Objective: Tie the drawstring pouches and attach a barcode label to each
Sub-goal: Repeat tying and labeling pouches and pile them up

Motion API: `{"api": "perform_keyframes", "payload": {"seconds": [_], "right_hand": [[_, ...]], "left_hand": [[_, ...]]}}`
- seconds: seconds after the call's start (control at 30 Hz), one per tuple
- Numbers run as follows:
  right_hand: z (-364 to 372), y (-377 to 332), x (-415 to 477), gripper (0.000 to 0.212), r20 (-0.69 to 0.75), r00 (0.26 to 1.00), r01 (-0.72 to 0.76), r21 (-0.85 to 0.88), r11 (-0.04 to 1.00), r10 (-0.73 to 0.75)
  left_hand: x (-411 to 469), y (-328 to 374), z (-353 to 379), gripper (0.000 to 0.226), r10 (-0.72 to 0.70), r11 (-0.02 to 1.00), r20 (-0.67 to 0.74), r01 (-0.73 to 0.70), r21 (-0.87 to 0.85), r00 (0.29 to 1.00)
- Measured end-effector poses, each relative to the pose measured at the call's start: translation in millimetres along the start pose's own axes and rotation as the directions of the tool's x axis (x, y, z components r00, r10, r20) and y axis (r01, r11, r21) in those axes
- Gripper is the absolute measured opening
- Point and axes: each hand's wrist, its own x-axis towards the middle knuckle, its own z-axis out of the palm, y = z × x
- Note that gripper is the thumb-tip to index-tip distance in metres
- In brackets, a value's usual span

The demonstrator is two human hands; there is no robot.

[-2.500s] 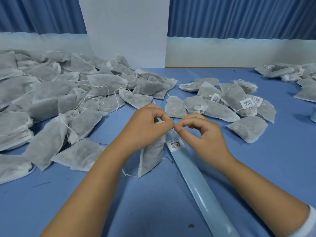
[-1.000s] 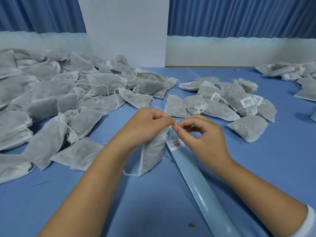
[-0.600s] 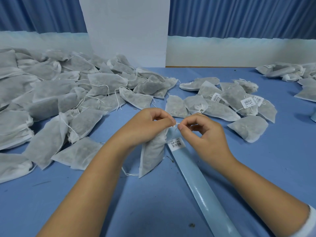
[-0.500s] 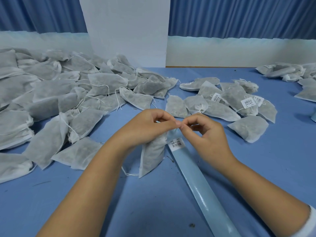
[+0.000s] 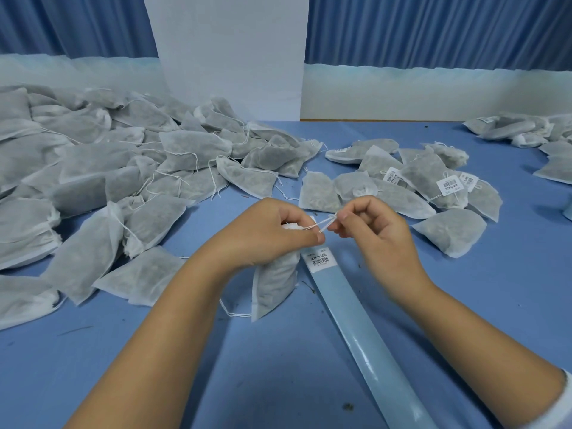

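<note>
While the pouch [image 5: 274, 286] hangs over the middle of the blue table [image 5: 278, 382], its gathered neck is hidden inside the left hand [image 5: 266, 235], whose fingers are curled round it, and its body droops below the wrist. From that fist the white drawstring [image 5: 322, 226] runs a short way to the right hand [image 5: 376, 239], which pinches it between thumb and forefinger, the other fingers curled in; the string forms a small loop between the two hands. Just below the hands lies a long pale blue backing strip [image 5: 368, 339], slanting toward the near right, with one barcode label [image 5: 320, 260] at its far end, beside the pouch. A big heap of untagged pouches [image 5: 93, 181] with loose strings covers the left of the table. Beyond the right hand sits a smaller group of labelled pouches [image 5: 427, 187], and further pouches [image 5: 526, 131] lie at the far right edge. A white panel [image 5: 229, 54] and blue curtains [image 5: 433, 29] stand behind.
</note>
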Motion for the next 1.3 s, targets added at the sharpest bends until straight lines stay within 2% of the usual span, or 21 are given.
{"api": "perform_keyframes", "payload": {"seconds": [0.17, 0.37, 0.63, 0.87, 1.1, 1.3], "right_hand": [[0.8, -0.1, 1.3, 0.015, -0.001, 0.999, -0.041, 0.060, 0.997, 0.041], [-0.8, 0.4, 4.0, 0.017, -0.035, 0.991, -0.123, 0.162, 0.979, 0.130], [-3.2, 2.2, 6.9, 0.022, -0.065, 0.985, -0.147, 0.183, 0.972, 0.161], [-1.9, 3.2, 7.8, 0.020, -0.100, 0.971, -0.180, 0.275, 0.944, 0.215], [-5.2, 3.6, 10.6, 0.020, -0.093, 0.987, -0.127, 0.075, 0.989, 0.133], [-13.5, 5.2, 16.3, 0.020, 0.034, 0.996, -0.071, -0.143, 0.987, 0.077]], "left_hand": [[0.9, 2.4, 3.8, 0.020, 0.015, 1.000, -0.024, -0.015, 0.016, 1.000], [-0.9, 6.9, 8.2, 0.013, 0.023, 0.999, -0.058, -0.024, -0.023, 0.998], [-1.0, 8.2, 9.8, 0.013, 0.006, 0.999, -0.083, -0.009, -0.039, 0.996], [-1.0, 7.6, 11.5, 0.017, 0.002, 1.000, -0.112, -0.006, -0.030, 0.994], [-1.2, 8.7, 7.9, 0.022, -0.003, 1.000, -0.083, 0.003, 0.007, 0.997], [-1.3, 6.1, 1.6, 0.016, 0.012, 0.999, -0.079, -0.010, 0.034, 0.997]]}}
